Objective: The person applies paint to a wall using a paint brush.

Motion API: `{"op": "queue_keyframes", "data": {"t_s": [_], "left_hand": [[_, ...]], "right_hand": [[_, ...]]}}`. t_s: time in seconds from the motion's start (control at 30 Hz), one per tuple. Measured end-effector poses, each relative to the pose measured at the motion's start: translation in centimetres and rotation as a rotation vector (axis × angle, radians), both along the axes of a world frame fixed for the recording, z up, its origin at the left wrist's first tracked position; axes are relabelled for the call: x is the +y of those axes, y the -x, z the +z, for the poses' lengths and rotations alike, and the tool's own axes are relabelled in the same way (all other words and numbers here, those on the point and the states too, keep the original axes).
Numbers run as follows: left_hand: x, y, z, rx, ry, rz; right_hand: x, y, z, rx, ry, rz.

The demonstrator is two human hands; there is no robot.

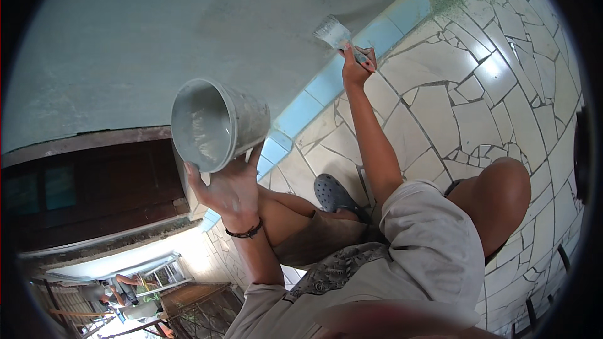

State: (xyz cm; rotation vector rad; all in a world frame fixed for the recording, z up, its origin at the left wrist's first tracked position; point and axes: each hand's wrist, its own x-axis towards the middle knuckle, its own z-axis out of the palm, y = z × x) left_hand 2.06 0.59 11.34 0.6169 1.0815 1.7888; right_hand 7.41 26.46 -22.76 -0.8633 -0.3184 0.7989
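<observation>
My left hand, with a dark bracelet at the wrist, supports a grey plastic bucket from below, its fingers partly hidden behind it. The bucket's mouth faces up toward me, and a pale coating streaks its inside. Farther right, my right hand is closed around the handle of a wide paintbrush. The bristles are whitish and lie at or very near the grey wall, just above the light blue tile border; contact is hard to tell.
A blue tile strip runs along the foot of the wall, beside a floor of broken pale tiles. My grey clog stands near the wall. A dark wooden door is at the left. Another person is far off, lower left.
</observation>
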Motion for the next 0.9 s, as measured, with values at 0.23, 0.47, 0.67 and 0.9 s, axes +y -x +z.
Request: {"op": "queue_keyframes", "data": {"t_s": [0.23, 0.47, 0.67, 0.9], "left_hand": [[-0.4, -0.6, 0.7, 0.079, -0.021, 0.018], [-1.5, -0.5, 0.9, 0.088, -0.034, 0.042], [-1.5, 0.2, 1.0, 0.083, -0.024, 0.061], [-0.9, 0.1, 0.5, 0.055, -0.021, 0.038]], "right_hand": [[-2.1, 0.4, -1.2, -0.31, 0.406, -0.055], [-3.6, 2.4, 12.4, -0.182, 0.2, 0.002], [-2.1, -0.2, 15.9, 0.012, -0.228, 0.166], [-1.3, 0.1, 2.1, -0.047, -0.12, 0.075]]}}
